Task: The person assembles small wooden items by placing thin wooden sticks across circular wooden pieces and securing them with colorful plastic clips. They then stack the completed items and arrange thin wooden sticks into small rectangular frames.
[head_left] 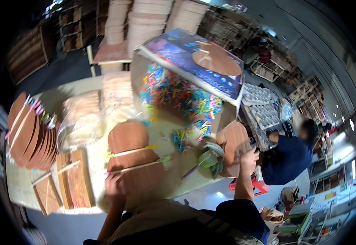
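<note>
A brown guitar-shaped wooden panel (pixel 136 141) lies on the table before me, with two pale wooden strips across it. Small coloured clips (pixel 164 159) sit at the ends of the strips. My left hand (pixel 115 185) is at the panel's lower left edge, near the end of the lower strip; its fingers are blurred. Out to the right, my right hand (pixel 248 161) is closed on the edge of a second brown wooden panel (pixel 234 141), which is tilted up. A green container (pixel 209 158) with greyish cloth and a dark-handled tool (pixel 191 171) stands between the panels.
A large open carton (pixel 223 114) holds a heap of coloured clips (pixel 178 92); a wooden piece (pixel 217 61) lies on its printed flap. At left are clipped panels (pixel 31 134), wooden blocks (pixel 76 179) and bagged strips (pixel 82 114). A co-worker (pixel 290 157) sits at right.
</note>
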### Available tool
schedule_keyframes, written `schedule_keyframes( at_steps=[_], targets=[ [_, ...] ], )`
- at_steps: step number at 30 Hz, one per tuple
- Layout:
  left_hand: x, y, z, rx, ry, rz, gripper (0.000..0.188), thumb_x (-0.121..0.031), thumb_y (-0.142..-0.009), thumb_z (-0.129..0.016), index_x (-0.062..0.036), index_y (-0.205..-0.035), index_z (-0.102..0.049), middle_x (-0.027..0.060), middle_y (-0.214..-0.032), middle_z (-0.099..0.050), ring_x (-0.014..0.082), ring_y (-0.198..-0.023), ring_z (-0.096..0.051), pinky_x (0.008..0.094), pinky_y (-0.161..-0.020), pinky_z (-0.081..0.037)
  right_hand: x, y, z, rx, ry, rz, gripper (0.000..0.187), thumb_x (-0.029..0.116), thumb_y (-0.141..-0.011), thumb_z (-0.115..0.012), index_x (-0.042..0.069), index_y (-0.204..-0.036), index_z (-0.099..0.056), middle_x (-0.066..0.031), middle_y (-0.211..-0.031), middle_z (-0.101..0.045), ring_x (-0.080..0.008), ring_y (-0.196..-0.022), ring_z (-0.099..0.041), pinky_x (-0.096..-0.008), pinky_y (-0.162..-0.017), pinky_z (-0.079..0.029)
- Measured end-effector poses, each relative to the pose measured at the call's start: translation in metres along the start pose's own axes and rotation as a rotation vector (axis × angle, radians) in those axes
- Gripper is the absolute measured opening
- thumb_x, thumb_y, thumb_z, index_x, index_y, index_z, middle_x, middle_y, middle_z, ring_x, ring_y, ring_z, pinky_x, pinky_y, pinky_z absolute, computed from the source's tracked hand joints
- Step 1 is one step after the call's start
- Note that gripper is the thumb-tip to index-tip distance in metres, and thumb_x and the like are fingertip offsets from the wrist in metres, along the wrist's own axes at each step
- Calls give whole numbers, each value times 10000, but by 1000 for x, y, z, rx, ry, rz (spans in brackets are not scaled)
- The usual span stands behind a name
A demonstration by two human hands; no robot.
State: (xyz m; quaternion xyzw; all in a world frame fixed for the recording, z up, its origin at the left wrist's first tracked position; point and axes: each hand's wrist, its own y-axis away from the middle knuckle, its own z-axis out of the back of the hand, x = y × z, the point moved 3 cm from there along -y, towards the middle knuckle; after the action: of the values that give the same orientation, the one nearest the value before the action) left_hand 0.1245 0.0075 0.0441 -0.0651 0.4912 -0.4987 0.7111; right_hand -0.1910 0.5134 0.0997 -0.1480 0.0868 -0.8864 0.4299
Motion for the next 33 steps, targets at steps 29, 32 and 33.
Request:
schedule_keyframes(
  at_steps=[29, 32, 33],
  targets=[
    [31, -122, 211, -628, 751, 579, 226, -77, -900, -523, -28, -1121, -508, 29, -911, -567, 133, -782, -574, 283, -733, -500, -41, 12, 18, 514, -1068, 57, 220, 132, -930, -496, 14, -1078, -608, -69, -937, -633, -197, -795, -597, -311, -654, -471],
    [90, -161, 283, -801, 724, 458, 89, -57, -905, -516, -52, -991, -538, 23, -802, -535, 153, -677, -565, 306, -719, -532, 0, 50, 47, 599, -1194, 97, 220, 136, -933, -493, 17, -1082, -602, -61, -932, -623, -182, -796, -589, -300, -661, -469],
    [125, -168, 303, -801, 736, 428, 36, -56, -904, -525, -58, -925, -555, 20, -764, -529, 154, -632, -562, 319, -676, -555, 12, 59, 52, 634, -1232, 114, 220, 137, -934, -492, 18, -1084, -600, -59, -931, -620, -178, -797, -587, -297, -663, -469]
  ],
)
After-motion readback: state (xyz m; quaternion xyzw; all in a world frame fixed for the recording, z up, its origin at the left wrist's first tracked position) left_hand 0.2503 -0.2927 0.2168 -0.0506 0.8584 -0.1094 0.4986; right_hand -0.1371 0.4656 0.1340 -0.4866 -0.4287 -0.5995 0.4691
